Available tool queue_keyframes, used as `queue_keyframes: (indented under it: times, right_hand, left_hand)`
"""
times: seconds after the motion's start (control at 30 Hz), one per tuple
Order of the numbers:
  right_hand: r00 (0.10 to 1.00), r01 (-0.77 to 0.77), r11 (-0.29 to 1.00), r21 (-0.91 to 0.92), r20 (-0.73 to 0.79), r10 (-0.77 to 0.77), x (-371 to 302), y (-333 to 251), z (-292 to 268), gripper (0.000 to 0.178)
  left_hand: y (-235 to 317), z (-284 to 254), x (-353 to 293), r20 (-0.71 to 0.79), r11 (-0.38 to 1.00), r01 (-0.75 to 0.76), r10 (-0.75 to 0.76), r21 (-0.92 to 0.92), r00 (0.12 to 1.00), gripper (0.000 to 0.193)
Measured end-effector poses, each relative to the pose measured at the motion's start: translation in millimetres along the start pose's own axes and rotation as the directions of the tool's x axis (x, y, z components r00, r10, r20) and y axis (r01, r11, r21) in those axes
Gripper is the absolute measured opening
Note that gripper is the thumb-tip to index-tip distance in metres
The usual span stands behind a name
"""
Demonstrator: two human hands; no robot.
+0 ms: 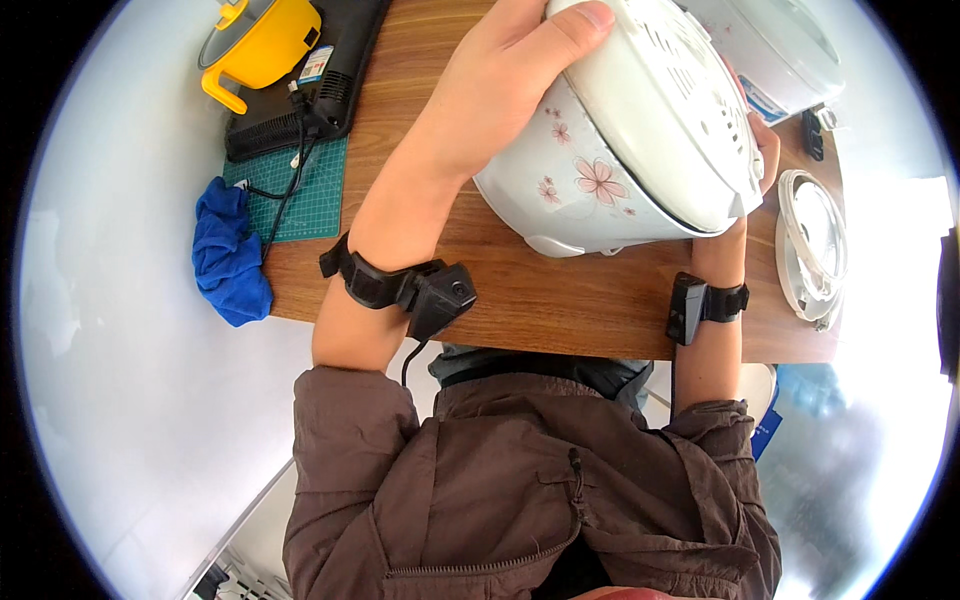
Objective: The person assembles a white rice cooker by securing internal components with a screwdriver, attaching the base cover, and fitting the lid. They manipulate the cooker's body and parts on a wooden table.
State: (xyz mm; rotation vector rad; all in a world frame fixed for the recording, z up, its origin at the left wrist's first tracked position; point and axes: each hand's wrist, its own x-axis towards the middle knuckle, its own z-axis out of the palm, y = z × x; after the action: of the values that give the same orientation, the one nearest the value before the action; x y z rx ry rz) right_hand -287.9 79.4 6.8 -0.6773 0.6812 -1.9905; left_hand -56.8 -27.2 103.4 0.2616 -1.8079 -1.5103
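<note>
A white rice cooker [560, 190] with pink flower prints is tilted over the wooden table, its round slotted face [690, 110] turned up and to the right. My left hand [500, 90] grips its upper left side, the thumb lying over the rim of that face. On the far right side my right hand [765, 150] holds the edge by the slotted face; most of that hand is hidden behind the cooker. Each wrist wears a black strap with a small black device.
At the back right stands another flower-printed white appliance [775, 50]. A round white lid [810, 245] lies at the table's right edge, near a black plug [812, 135]. To the left are a yellow pot [265, 45] on a black device, a green cutting mat [310, 205], cables and a blue cloth [230, 255].
</note>
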Motion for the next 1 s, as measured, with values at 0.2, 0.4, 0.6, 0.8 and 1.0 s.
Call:
queue_keyframes:
  times: [0.2,0.4,0.6,0.8,1.0]
  right_hand:
    - [1.0,0.004,1.0,0.002,0.014,-0.004,4,4,8,0.073]
    - [0.998,0.014,1.0,-0.026,0.056,-0.012,6,6,-2,0.074]
    - [0.997,-0.003,0.999,-0.035,0.077,0.006,-1,7,19,0.075]
    - [0.978,0.174,0.946,-0.274,0.156,-0.134,0,13,31,0.073]
    - [0.928,0.273,0.943,-0.19,0.31,-0.207,-3,17,41,0.073]
  left_hand:
    - [-28,0,-1,-0.088,0.992,-0.122,0.124,0.028,0.988,0.042]
    - [-32,-6,-3,-0.088,0.974,-0.202,0.211,0.103,0.973,0.042]
    - [-33,-12,-11,-0.102,0.979,-0.185,0.193,0.083,0.976,0.045]
    - [-55,-22,-28,-0.155,0.972,-0.235,0.235,0.014,0.96,0.053]
    - [-73,-18,-31,-0.204,0.935,-0.349,0.353,0.056,0.913,0.07]
